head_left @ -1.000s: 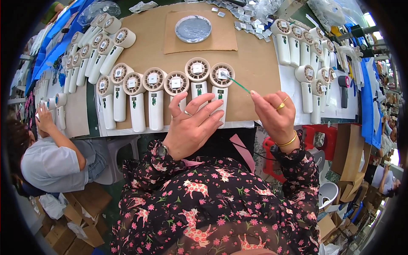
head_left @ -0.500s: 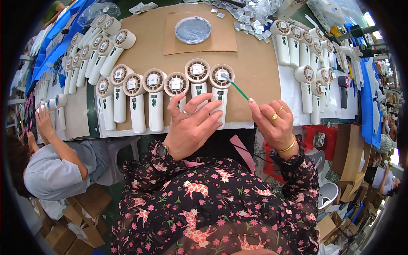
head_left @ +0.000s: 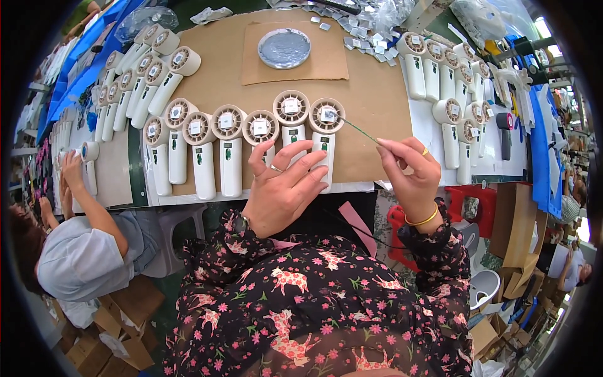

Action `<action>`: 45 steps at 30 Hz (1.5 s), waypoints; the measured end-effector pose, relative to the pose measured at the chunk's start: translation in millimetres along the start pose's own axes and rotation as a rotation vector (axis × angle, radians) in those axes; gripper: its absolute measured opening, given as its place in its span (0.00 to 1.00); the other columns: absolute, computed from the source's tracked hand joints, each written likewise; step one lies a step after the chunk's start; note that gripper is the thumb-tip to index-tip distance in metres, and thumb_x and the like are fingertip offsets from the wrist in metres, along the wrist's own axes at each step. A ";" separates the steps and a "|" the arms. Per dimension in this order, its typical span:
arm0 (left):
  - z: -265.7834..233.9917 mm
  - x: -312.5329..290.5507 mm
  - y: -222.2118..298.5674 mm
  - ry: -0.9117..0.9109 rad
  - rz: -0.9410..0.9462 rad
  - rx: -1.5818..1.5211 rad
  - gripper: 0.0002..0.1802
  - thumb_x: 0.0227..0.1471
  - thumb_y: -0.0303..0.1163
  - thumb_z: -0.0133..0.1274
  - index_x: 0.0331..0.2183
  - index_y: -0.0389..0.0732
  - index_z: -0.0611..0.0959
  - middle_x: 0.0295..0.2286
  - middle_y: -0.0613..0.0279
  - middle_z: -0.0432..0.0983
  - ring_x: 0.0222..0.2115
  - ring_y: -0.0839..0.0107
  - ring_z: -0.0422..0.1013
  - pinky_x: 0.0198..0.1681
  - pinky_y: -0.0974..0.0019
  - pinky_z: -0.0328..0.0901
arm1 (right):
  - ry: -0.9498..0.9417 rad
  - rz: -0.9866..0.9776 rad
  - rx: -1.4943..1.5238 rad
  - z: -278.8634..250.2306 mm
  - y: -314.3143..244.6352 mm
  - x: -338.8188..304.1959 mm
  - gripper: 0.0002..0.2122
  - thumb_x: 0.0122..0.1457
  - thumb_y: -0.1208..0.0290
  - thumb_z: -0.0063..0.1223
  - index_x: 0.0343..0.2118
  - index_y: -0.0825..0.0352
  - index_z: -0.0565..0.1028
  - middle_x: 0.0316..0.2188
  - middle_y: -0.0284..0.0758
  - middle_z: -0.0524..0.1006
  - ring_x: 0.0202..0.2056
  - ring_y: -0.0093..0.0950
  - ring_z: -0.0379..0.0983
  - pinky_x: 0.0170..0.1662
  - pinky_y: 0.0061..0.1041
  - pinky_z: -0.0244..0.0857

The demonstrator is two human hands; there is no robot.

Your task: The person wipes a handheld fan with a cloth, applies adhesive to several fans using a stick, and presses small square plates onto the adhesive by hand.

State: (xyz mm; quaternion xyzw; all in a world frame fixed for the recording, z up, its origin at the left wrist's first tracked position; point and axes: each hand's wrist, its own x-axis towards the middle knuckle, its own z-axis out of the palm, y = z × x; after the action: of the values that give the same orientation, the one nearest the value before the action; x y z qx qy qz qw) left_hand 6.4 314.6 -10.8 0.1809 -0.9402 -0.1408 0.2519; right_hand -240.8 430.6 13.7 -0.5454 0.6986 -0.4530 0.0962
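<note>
A row of white handheld fans with beige round heads lies before me, each hub bearing a small pale square. My left hand [head_left: 286,185], fingers spread, rests over the handles at the row's right end, its fingertips against the handle of the rightmost fan [head_left: 326,117]. Pinched in my right hand [head_left: 411,173] is a thin green stick [head_left: 362,132]. The stick's far tip is at the square on that fan's hub, where a grey smear shows. Beyond the row, a round dish [head_left: 284,49] of grey paste sits on a cardboard piece [head_left: 326,71].
More fans stand grouped at left [head_left: 151,72] and right [head_left: 449,69]. Small silvery squares [head_left: 377,43] are scattered at the back. A dark fan [head_left: 505,125] lies at far right. Another person [head_left: 94,251] works on the left. Red stools [head_left: 471,204] stand below the table edge.
My right hand has moved slightly right and turned, lowering the green stick's angle; its tip stays at the rightmost fan's square. My left hand has hardly moved.
</note>
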 end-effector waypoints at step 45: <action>-9.3 -18.4 -17.7 0.154 -0.131 -0.037 0.15 0.51 0.31 0.73 0.43 0.47 0.89 0.46 0.70 0.82 0.53 0.68 0.77 0.68 0.43 0.46 | -0.307 0.460 0.211 60.7 48.9 195.1 0.10 0.62 0.66 0.71 0.38 0.68 0.89 0.19 0.18 0.70 0.19 0.11 0.56 0.23 0.18 0.46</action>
State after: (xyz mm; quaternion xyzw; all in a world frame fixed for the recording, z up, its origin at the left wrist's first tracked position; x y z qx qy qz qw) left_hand 30.8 304.7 -17.1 0.2475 -0.9014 -0.1600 0.3171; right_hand -311.1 232.7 13.1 -0.4218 0.7304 -0.4015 0.3570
